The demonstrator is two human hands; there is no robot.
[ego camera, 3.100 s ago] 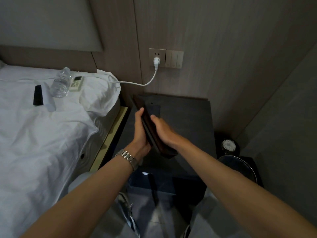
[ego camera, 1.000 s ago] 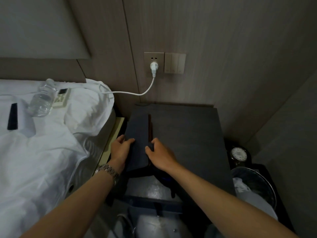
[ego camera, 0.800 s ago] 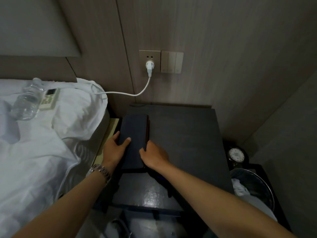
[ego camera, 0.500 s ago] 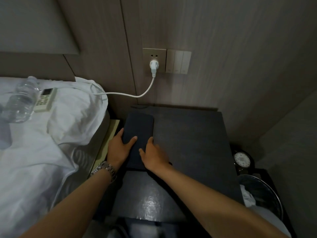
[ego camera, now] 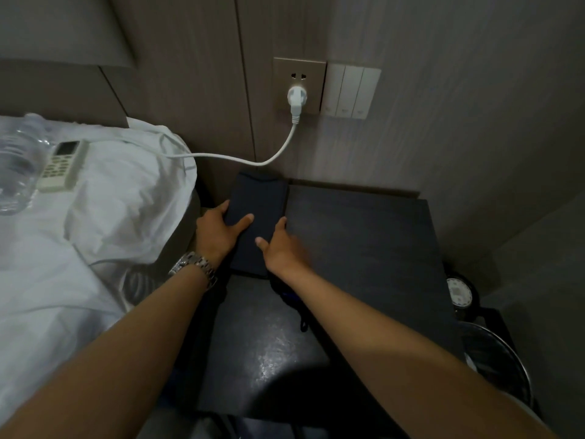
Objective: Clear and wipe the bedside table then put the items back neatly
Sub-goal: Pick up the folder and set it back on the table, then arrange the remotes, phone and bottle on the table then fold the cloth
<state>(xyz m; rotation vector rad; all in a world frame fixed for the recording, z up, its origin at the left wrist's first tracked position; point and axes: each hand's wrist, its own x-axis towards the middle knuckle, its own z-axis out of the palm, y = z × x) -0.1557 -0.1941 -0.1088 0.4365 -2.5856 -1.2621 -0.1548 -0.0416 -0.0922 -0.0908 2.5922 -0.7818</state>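
The dark folder [ego camera: 258, 213] now lies flat at the far left corner of the bedside worktop [ego camera: 364, 242], just below the wall socket; a moment ago it was held up on edge between both hands. The left hand [ego camera: 218, 231] is curled round its left edge, thumb laid on the cover. The right hand [ego camera: 280, 245] rests against its right edge with fingers relaxed. This is judged to be a first item being set back. A water bottle [ego camera: 15, 172] and remote [ego camera: 61, 164] remain on the bed [ego camera: 47, 264].
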